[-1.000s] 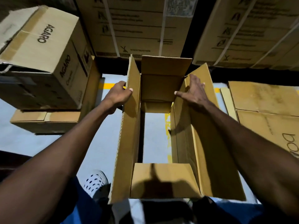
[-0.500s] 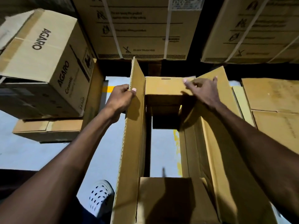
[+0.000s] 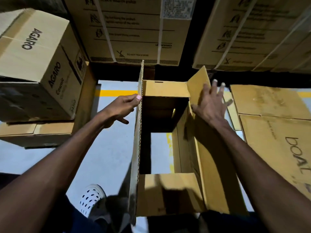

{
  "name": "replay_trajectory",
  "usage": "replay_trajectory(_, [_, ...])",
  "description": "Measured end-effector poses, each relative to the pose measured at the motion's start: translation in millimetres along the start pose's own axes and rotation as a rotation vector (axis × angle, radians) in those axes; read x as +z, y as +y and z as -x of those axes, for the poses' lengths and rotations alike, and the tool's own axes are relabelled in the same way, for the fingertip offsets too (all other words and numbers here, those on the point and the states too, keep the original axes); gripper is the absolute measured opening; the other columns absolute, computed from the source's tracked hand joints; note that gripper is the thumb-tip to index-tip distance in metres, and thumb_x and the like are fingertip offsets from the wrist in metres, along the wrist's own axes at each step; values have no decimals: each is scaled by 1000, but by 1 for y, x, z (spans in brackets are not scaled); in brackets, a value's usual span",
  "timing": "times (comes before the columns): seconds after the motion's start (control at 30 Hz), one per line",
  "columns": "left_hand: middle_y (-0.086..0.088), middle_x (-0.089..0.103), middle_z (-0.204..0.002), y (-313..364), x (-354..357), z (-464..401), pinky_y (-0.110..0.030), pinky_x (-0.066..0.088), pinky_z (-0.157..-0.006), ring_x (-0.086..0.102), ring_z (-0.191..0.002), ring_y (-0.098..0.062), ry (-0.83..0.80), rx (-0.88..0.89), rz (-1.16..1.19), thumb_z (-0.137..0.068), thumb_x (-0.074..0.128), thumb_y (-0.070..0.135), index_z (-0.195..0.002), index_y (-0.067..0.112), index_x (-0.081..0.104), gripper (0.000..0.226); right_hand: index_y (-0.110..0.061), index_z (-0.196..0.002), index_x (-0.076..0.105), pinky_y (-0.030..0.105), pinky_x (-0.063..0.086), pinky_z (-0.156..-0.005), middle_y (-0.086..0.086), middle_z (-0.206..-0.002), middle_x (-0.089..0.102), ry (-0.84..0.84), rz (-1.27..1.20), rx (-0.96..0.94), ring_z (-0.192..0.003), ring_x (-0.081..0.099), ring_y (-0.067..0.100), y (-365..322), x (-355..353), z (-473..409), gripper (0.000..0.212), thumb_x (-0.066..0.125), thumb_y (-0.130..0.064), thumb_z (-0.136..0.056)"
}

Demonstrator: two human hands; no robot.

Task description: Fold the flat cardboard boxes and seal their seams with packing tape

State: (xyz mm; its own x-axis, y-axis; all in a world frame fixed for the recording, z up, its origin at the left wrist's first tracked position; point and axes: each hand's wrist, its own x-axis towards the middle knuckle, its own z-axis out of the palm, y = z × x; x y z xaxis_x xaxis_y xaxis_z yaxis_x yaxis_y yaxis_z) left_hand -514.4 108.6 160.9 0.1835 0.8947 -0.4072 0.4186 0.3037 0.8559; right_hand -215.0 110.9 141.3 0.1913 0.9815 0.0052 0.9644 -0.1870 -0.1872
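Open cardboard box (image 3: 170,194) at frame centre, long axis running away from the person. Left hand (image 3: 123,107) pinches the upright left flap (image 3: 138,132); right hand (image 3: 210,105), fingers spread, presses the right flap (image 3: 198,84), nearer the far flap (image 3: 165,89).

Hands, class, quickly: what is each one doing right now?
Left hand: pinching the box's left flap at its edge.
Right hand: open, fingers spread, pressing on the right flap.

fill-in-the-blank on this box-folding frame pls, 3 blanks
1. The left hand pinches the box's ____ long flap.
2. The right hand lies with fingers spread on the ____ long flap.
3. The box stacked at far left reads ____.

Missing: left; right; AGARO
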Motion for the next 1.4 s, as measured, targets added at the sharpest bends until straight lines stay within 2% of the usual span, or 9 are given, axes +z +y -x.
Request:
replay_trajectory(0.1, [19, 43, -148, -2, 5, 13, -42, 59, -79, 48, -131, -15, -54, 33, -109, -100, 48, 51, -149, 41, 41, 50, -13, -151, 24, 62, 49, -97, 19, -144, 48, -122, -388, 180, -123, 54, 42, 25, -5, 28, 80, 70, -39, -91])
replay_trajectory(0.2, [10, 28, -161, -7, 22, 27, -52, 54, -94, 45, -137, -30, -91, 52, -277, -98, 53, 51, -155, 37, 31, 63, -21, -142, 44, 44, 56, -88, 6, -132, 62, -213, -725, 157, -111, 63, 26, 16, -8, 61, 53, 65, -35, -96])
replay_trajectory(0.3, [-2, 12, -167, -23, 59, 39, -48, 26, -120, 21, -151, -31, -231, 132, -548, -98, 57, 45, -159, 29, 19, 73, -21, -151, 42, 31, 45, -103, -1, -150, 49, -338, -842, 49, -128, 50, 14, -10, 1, 93, 53, 56, -37, -102])
replay_trajectory(0.37, [-2, -9, -167, -37, 84, 43, -54, 17, -122, 1, -154, -32, -292, 114, -786, -96, 57, 49, -160, 31, 6, 84, -25, -159, 26, 42, 21, -123, -2, -167, 19, -408, -693, -11, -151, 23, 19, -18, 22, 108, 63, 47, -47, -103])
replay_trajectory(0.47, [4, -21, -165, -47, 103, 47, -72, 16, -113, -14, -153, -33, -255, 68, -925, -96, 53, 54, -159, 36, -5, 87, -38, -159, 14, 69, 6, -117, -11, -168, -7, -441, -426, -87, -155, -9, 21, -16, 53, 125, 63, 38, -54, -104])
replay_trajectory(0.93, [-2, -34, -161, -81, 145, 52, -74, -7, -111, -35, -146, -32, -60, 74, -1047, -102, 36, 49, -157, 29, -14, 77, -36, -160, 5, 69, 18, -113, -5, -168, -16, -273, -14, -137, -154, -18, 24, -21, 93, 148, 63, 32, -48, -105])
replay_trajectory(1.03, [2, -28, -163, -80, 140, 54, -73, -7, -110, -31, -148, -29, -34, 103, -938, -101, 40, 48, -159, 32, -7, 77, -39, -160, 8, 72, 8, -113, -9, -168, -13, -292, -142, -126, -154, -17, 20, -19, 85, 147, 63, 36, -50, -104])
replay_trajectory(1.17, [3, 3, -168, -56, 124, 62, -72, -2, -113, -10, -154, -29, 24, 127, -591, -102, 49, 31, -156, 33, 28, 57, -35, -151, 42, 71, 6, -116, -4, -167, 18, -254, -448, 0, -155, 7, 22, -32, 54, 138, 60, 61, -43, -95])
replay_trajectory(1.4, [2, 55, -146, -3, 62, 110, -45, 36, -115, 43, -141, -23, 236, 262, -252, -87, 51, 27, -140, 26, 57, 54, -15, -136, 62, 40, 43, -110, 3, -147, 53, -21, -735, -183, -132, 52, 21, -118, -25, 156, 46, 68, -23, -91])
